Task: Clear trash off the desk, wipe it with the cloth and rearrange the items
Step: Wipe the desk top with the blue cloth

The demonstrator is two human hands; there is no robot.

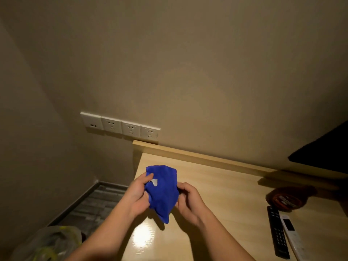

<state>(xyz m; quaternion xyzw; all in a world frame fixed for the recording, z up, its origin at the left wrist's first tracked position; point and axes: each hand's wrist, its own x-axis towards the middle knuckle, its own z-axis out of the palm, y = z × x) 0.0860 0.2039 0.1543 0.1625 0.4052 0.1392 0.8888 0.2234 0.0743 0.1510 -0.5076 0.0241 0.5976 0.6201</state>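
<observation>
A blue cloth (163,193) with a small white tag hangs bunched above the left end of the light wooden desk (216,185). My left hand (138,194) grips the cloth's left edge with thumb and fingers. My right hand (188,199) pinches its right edge. The cloth's lower corner dangles just above the desk surface. Both forearms reach in from the bottom of the view.
A black remote (277,232) and a white remote (292,236) lie side by side at the right, beside a round dark red-brown container (287,199). A black screen corner (323,153) juts in at right. A plastic trash bag (50,242) sits on the floor left. Wall sockets (120,126) line the wall.
</observation>
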